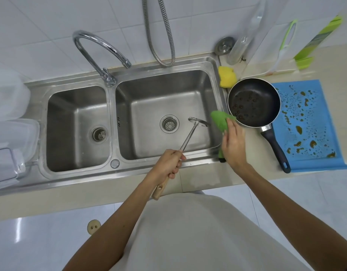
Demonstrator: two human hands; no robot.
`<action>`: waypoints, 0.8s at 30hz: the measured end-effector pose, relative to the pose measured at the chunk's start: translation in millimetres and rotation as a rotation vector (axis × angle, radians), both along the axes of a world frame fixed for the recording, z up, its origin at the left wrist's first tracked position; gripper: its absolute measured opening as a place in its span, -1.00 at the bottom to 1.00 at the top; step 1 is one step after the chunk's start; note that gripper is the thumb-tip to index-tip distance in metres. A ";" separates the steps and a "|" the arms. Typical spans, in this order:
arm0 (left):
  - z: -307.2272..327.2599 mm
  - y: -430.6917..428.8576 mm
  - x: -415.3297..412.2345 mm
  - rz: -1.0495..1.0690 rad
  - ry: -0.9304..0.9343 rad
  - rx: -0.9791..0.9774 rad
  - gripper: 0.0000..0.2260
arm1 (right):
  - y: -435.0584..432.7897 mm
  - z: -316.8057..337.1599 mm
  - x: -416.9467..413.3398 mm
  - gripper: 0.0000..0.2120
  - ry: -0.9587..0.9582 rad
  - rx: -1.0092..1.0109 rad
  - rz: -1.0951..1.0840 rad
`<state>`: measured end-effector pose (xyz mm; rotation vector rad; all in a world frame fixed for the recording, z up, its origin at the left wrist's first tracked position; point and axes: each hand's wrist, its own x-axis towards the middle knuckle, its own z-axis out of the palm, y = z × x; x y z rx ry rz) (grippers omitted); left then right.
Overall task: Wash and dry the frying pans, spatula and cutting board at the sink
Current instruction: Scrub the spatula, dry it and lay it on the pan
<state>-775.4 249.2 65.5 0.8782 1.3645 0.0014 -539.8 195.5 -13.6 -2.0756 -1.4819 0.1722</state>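
Note:
My left hand [168, 165] grips the wooden handle of a metal spatula [189, 136]. Its head hangs over the right basin of the steel sink [149, 106], near the drain. My right hand [234, 143] holds a green cloth [220, 120] at the sink's right rim, just left of the spatula head's far side. A black frying pan [253, 102] with brown spots inside stands on the counter right of the sink. It partly rests on a blue cutting board [309, 122] speckled with brown stains and drops.
A curved faucet [98, 47] rises between the two basins, spout over the right one. A yellow sponge [227, 77] lies at the sink's back right corner. Clear plastic containers [10, 118] sit on the left. A clear bottle [245, 42] and green-white items [286, 45] lean against the wall.

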 end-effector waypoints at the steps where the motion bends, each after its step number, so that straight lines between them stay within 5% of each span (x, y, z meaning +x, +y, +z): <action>1: 0.6 0.0 -0.7 -0.003 0.006 0.003 -0.74 | 16.0 7.1 -6.2 -0.60 0.014 0.021 0.004; 7: 10.5 6.5 -6.5 0.019 0.040 0.089 -0.79 | 76.3 18.5 -44.9 -0.53 -0.090 -0.154 0.224; 14: 12.6 31.3 -28.3 0.060 0.159 0.265 -0.75 | 36.1 41.6 -116.5 -0.47 -0.020 -0.130 0.644; 19: 20.0 32.6 -38.6 0.055 0.107 0.260 -0.78 | 97.1 49.0 -93.8 -0.48 0.006 -0.182 0.445; 24: 28.0 52.8 -49.9 0.146 0.029 0.263 -0.76 | 63.9 68.0 -131.4 -0.46 0.003 -0.110 0.757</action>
